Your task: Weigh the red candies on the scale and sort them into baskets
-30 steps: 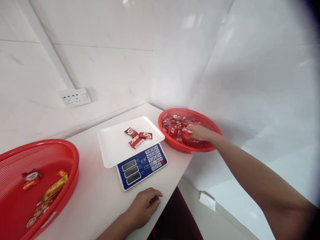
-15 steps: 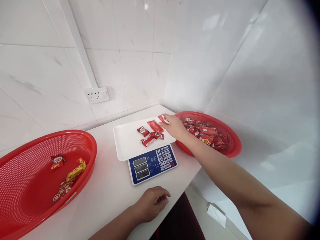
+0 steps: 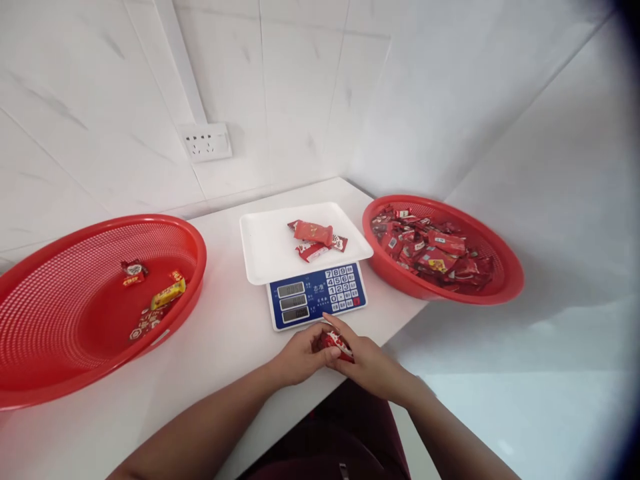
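My left hand [image 3: 303,355] and my right hand [image 3: 373,363] meet in front of the scale, both closed around a red-and-white wrapped candy [image 3: 338,342]. Fingers cover part of its wrapper. Just beyond them stands a blue-and-white digital scale [image 3: 320,303] with a keypad and three small displays. On its white weighing tray [image 3: 267,243] several red candy packets [image 3: 314,233] lie in a small overlapping pile, right of the middle.
To the right, a red basket [image 3: 505,267] holds many red packets and overhangs the table edge. At left, a larger red basket [image 3: 193,247] contains a few candies, including a yellow one [image 3: 169,294]. A wall socket [image 3: 206,141] sits behind the white table [image 3: 220,320].
My right hand has come back from above the tray to my left hand, bringing a red candy. The loose packet rests on the pile. The head view has shifted.
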A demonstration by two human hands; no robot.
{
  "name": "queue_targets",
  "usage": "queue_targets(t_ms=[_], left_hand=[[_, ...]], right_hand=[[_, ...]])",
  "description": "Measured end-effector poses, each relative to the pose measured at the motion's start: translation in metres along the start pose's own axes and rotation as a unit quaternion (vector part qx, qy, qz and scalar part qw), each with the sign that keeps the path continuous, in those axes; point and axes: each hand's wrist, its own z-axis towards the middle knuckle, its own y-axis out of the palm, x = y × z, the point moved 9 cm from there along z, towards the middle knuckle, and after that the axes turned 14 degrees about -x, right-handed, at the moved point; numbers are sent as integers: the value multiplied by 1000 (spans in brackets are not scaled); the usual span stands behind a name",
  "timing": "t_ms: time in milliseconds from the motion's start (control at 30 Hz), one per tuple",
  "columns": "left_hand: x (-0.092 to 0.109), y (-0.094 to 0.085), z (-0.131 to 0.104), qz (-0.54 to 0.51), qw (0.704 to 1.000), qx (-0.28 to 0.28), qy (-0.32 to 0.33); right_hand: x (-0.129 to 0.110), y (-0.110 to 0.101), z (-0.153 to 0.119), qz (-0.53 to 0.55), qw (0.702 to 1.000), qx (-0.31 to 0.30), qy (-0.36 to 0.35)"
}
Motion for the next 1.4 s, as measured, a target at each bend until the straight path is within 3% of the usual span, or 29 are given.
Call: queue_targets(t_ms=[133,267,467,700,867,933,1067,1200,1267,1400], left_hand=[[-2,2,-1,43,998,5,-42],[-5,-1,-3,18,998,31,-50],[-7,-6,-3,-23,997,52,-44],[-9,-1,-1,-32,998,22,-53],[-5,-8,-5,-18,996,65,-59],[5,-13,-9,28,994,95,-52],[45,-27,-23,175,970,168,-25],[91,-58,-29,257,934,245,-43],[116,-77,-26,310,907,279,-64],[156,-109,-11,427,839,325,-92]], right_hand=[[8,21,1,76,997,-17,3],[14,15,-2,116,993,-17,-3],[31,-1,-7,125,992,30,0],[32,1,-6,159,986,50,-13],[35,10,6,262,965,17,-13],[32,14,12,333,941,-10,-57],[33,17,21,497,856,-48,-133],[45,12,26,597,786,-41,-152],[48,12,26,619,769,-46,-157],[49,14,25,626,760,-65,-165]])
